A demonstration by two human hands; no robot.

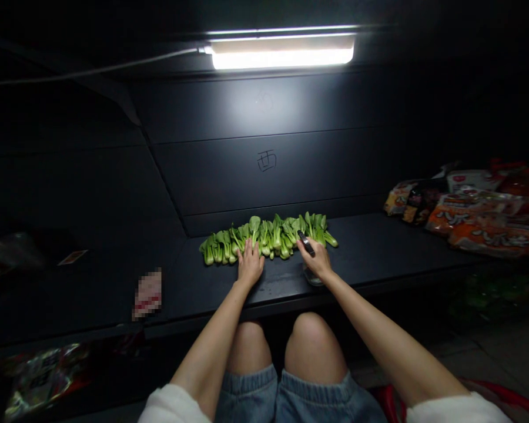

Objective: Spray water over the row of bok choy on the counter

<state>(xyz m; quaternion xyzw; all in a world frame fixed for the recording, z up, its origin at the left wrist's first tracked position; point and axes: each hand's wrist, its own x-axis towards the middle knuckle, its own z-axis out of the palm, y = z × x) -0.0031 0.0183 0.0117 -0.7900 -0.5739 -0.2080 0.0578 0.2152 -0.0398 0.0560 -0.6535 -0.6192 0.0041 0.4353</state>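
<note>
A row of green bok choy [275, 235] lies on the dark shelf, leaves toward the back panel and pale stems toward me. My left hand [249, 264] rests at the front of the row, fingers stretched out over the stems and holding nothing. Just right of the middle, my right hand [320, 258] is wrapped round a spray bottle [307, 243]. Its black head points at the greens, and its clear lower part shows beneath my hand, low over the shelf's front. My palm and fingers hide the bottle's neck.
A lit lamp [282, 57] hangs above, its white cable [114, 69] running left. Packaged food bags [480, 217] are piled at right. A blurred-out packet [149, 294] and a small card [73, 257] lie at left. Shiny packages [44, 376] sit below the shelf edge.
</note>
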